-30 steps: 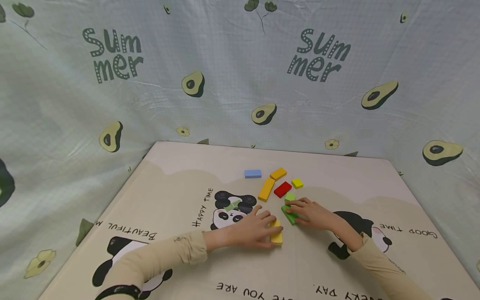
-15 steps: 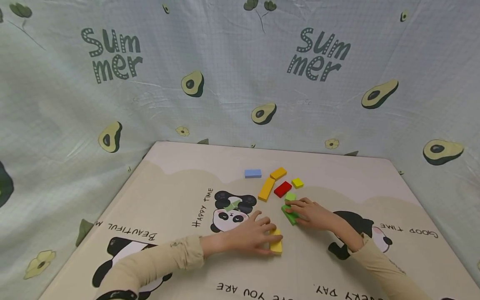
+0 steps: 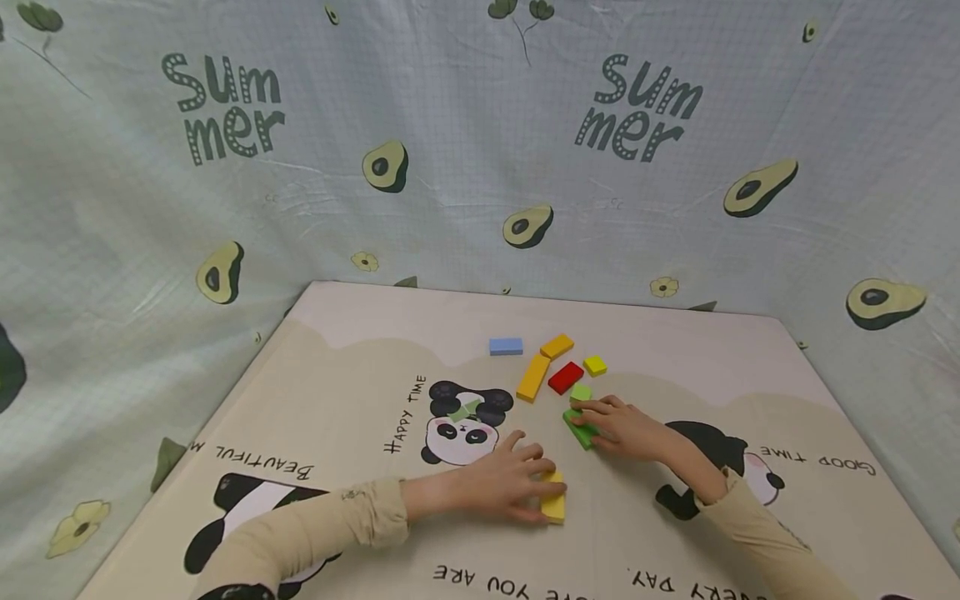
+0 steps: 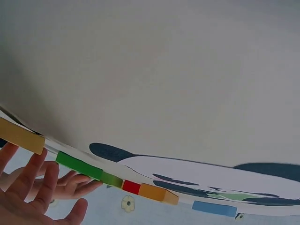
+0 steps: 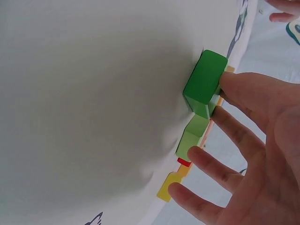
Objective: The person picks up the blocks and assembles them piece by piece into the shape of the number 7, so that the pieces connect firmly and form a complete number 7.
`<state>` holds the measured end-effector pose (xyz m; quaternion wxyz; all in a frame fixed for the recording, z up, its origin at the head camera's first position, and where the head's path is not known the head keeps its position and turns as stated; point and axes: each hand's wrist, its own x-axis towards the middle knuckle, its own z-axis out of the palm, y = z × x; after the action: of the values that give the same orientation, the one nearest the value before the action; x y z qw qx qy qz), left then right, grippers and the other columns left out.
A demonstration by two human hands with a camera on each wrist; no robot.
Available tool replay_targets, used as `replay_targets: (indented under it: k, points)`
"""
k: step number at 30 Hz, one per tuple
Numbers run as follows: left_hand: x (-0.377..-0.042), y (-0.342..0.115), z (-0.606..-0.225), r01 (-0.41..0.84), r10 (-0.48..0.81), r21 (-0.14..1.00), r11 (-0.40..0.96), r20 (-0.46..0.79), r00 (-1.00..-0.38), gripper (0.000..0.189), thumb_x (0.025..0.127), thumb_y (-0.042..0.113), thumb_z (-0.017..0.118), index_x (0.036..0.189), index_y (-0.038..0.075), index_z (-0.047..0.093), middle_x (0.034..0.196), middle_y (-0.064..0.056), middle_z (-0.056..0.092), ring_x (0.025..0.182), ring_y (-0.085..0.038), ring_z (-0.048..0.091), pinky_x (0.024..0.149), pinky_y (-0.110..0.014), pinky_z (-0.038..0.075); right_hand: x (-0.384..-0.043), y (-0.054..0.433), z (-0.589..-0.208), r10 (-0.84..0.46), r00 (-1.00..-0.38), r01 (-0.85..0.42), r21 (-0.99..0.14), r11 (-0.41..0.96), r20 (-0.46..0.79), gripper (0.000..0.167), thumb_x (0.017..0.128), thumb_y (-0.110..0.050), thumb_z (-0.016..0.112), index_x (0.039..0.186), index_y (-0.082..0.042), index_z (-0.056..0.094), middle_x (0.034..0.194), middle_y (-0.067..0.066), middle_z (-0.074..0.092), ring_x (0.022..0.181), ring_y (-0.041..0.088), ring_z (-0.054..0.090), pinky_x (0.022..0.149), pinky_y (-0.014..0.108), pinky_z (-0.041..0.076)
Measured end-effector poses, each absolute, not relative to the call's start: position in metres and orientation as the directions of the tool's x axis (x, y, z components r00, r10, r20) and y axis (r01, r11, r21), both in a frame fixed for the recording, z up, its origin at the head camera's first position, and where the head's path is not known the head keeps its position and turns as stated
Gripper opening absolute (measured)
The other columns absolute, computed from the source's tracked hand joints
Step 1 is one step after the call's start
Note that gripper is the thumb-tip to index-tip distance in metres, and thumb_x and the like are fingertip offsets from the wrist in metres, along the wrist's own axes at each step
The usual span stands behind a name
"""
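Observation:
My left hand (image 3: 495,485) holds a yellow block (image 3: 553,504) lying on the tabletop, its index finger across the top and its thumb by the near left side. Its other fingers are spread. In the left wrist view, fingertips (image 4: 39,155) touch the yellow block. My right hand (image 3: 624,429) rests its thumb and fingertips on a dark green block (image 5: 207,77), fingers spread and nearly straight. A light green block (image 3: 581,392) lies end to end with it, a fingertip close to it. The hand hides part of the dark green block in the head view.
Beyond the hands lie a red block (image 3: 566,378), a small yellow block (image 3: 595,366), two orange blocks (image 3: 533,378) and a blue block (image 3: 506,347). The table cover (image 3: 360,358) has printed pandas and lettering. An avocado-print cloth (image 3: 450,125) hangs behind and beside the table.
My left hand has drawn the yellow block toward the near side of the table, away from the green blocks. The right hand and the other blocks have stayed in place.

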<state>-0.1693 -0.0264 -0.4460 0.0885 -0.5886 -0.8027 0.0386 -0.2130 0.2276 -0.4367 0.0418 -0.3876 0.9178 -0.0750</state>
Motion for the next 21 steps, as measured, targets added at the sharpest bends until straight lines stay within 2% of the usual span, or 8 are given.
replay_targets:
  k: [10, 21]
  points:
    - [-0.1669, -0.0209, -0.4469, 0.939, 0.953, -0.166, 0.3, 0.095, -0.287, 0.044, 0.086, 0.057, 0.04, 0.118, 0.03, 0.05, 0.115, 0.008, 0.054, 0.104, -0.011, 0.045, 0.095, -0.047, 0.035, -0.2142, 0.2276, -0.4375, -0.718, -0.695, -0.701, -0.196, 0.685, -0.024, 0.041, 0.083, -0.015, 0.06, 0.123, -0.011, 0.052, 0.133, 0.012, 0.046, 0.108, 0.033, 0.045, 0.08, 0.05, 0.044]
    - [-0.1644, -0.0184, -0.4474, 0.928, 0.953, -0.219, 0.303, 0.097, -0.288, 0.042, 0.086, 0.057, 0.041, 0.117, 0.031, 0.051, 0.114, 0.008, 0.055, 0.103, -0.012, 0.047, 0.093, -0.047, 0.038, -0.2124, 0.226, -0.4369, -0.717, -0.697, -0.698, -0.207, 0.685, -0.021, 0.042, 0.083, -0.013, 0.059, 0.124, -0.009, 0.05, 0.133, 0.014, 0.044, 0.107, 0.034, 0.045, 0.081, 0.05, 0.044]
